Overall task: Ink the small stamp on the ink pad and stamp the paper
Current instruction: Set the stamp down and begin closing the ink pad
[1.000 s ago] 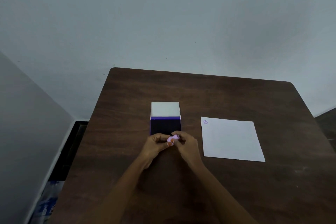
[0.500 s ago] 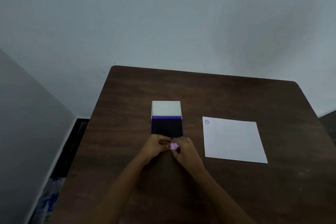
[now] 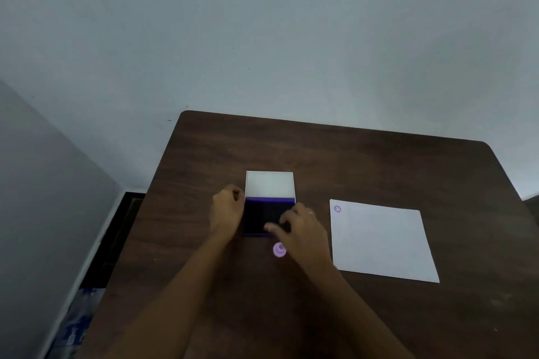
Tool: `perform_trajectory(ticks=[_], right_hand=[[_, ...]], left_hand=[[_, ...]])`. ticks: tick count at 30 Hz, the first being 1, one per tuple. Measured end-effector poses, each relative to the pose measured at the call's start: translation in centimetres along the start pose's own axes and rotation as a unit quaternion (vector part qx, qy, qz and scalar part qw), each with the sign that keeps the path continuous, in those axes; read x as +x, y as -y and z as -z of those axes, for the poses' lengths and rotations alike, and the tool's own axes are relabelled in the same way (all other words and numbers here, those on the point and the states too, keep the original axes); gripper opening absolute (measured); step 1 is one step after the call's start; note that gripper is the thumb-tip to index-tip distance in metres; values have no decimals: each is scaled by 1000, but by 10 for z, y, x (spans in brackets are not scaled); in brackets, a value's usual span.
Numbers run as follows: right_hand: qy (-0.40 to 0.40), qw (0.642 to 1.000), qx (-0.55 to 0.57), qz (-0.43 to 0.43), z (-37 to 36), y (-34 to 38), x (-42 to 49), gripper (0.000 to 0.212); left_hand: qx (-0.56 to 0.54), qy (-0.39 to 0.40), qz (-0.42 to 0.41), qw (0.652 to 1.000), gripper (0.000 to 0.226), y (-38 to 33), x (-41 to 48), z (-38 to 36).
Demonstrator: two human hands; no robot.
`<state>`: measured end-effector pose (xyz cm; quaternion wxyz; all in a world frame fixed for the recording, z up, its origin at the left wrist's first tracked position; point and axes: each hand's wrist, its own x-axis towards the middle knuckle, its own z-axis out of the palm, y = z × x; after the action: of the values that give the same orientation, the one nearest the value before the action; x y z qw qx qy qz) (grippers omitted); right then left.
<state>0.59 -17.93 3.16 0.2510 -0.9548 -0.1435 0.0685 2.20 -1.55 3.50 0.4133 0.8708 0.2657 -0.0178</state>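
While your hands are working near the middle of the frame, your left hand (image 3: 227, 214) is sitting loosely curled against the left edge of the ink pad (image 3: 267, 220), its fingers bent inward and touching the case rather than gripping anything you can see. Your right hand (image 3: 303, 234) is reaching over the lower right corner of the pad with fingers spread and slightly curved, the fingertips (image 3: 269, 228) lying on or just above the dark inked face; whether they are pressing on it is not clear. Neither hand is holding the small stamp (image 3: 279, 249). That stamp, a pale purple round piece, is lying on the surface (image 3: 364, 166) just below the pad's lower edge and right beside the heel of your right hand, seemingly apart from it, though the picture is too blurred to be sure.

The pad is lying open, its white lid (image 3: 269, 183) folded back toward the top of the frame and a violet strip showing at the hinge. To the right, well apart from the pad, the paper (image 3: 382, 242) is lying flat on the dark wooden surface, carrying one small purple round print (image 3: 337, 209) in its upper left corner. Beyond the surface, a plain pale wall (image 3: 262, 38) is filling the upper half of the frame.
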Motion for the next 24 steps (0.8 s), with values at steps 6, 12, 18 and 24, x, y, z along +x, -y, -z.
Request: perform_trajectory(ticks=[6,12,18,24], right_hand=[[-79,960,169,-210,20,-16,71,22],[-21,947,195,-256,9,-23,100,24],[-21,914,285,-289,6,-26,99,25],[3,907,342,-247,20,-23,85,24]], left_hand=[[-8,1,61,998,29,-9,29,-6],[-12,57,71,996,28,-10,51,-7],[-96,62,96,989,28,-8,49,-5],[-114,111,55,986,30,-15,34,11]])
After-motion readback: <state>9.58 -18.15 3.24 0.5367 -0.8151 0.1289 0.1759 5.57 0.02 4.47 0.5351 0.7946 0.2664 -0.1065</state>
